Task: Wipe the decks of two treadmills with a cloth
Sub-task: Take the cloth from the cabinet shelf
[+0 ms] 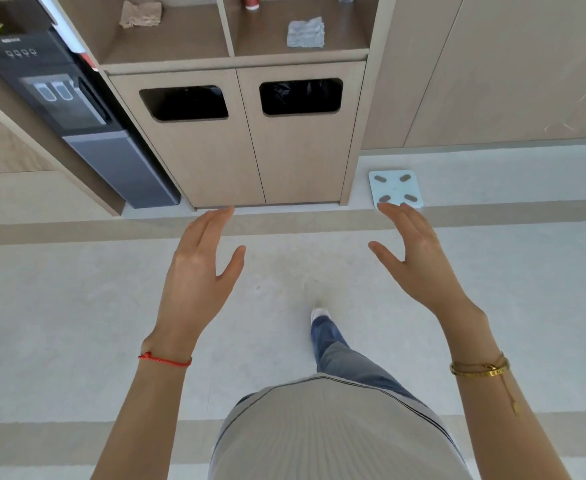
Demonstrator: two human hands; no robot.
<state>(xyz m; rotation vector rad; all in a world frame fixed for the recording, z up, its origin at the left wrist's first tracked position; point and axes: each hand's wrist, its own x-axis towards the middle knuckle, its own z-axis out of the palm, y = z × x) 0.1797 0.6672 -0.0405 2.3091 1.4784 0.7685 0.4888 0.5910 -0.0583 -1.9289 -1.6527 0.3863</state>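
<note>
A grey cloth [305, 33] lies crumpled on the right shelf of a wooden cabinet, far ahead of me. A beige cloth [141, 13] lies on the left shelf. My left hand [198, 271] and my right hand [419, 261] are both held out in front of me over the floor, palms facing each other, fingers apart, holding nothing. Both hands are well short of the shelves. No treadmill is in view.
The cabinet [250, 147] has two doors with dark bin openings. A dark water dispenser [77, 112] stands to its left. A pale blue bathroom scale [396, 188] lies on the floor at the right. A red can [251, 1] stands on the shelf.
</note>
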